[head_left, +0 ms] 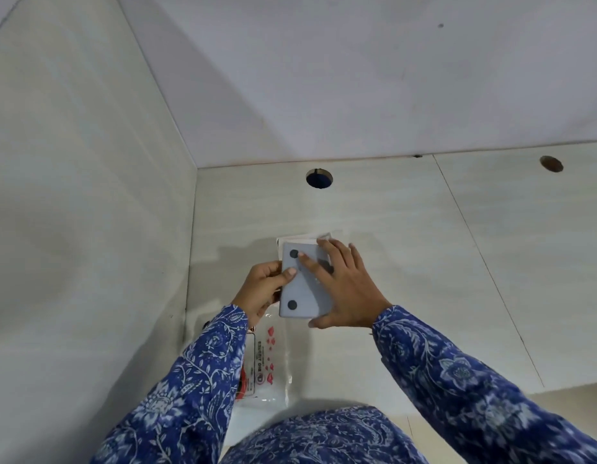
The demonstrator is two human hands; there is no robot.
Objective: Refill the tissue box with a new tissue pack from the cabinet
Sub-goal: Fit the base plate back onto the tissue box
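Upside-down grey tissue box (305, 284) on the pale counter (424, 279), base panel up, two dark round feet in view. Left hand (262, 293) closed around the box's left edge, thumb over the top, probably to steady it. Right hand (344, 289) spread flat over the base panel, fingers splayed and not curled around anything, palm pressing down, likely to seat or slide the bottom cover shut. White tissue (310, 236) poking out just beyond the far end of the box, so the new tissues seem to be inside already. Clear plastic wrapper (267, 360) with red print lying flat on the counter just nearer than the box, partly under the left sleeve (196, 380), apparently emptied and set aside. Round hole (319, 178) in the counter farther back, well apart from the box. Refill judged nearly done; closing the base and turning the box upright probably left.
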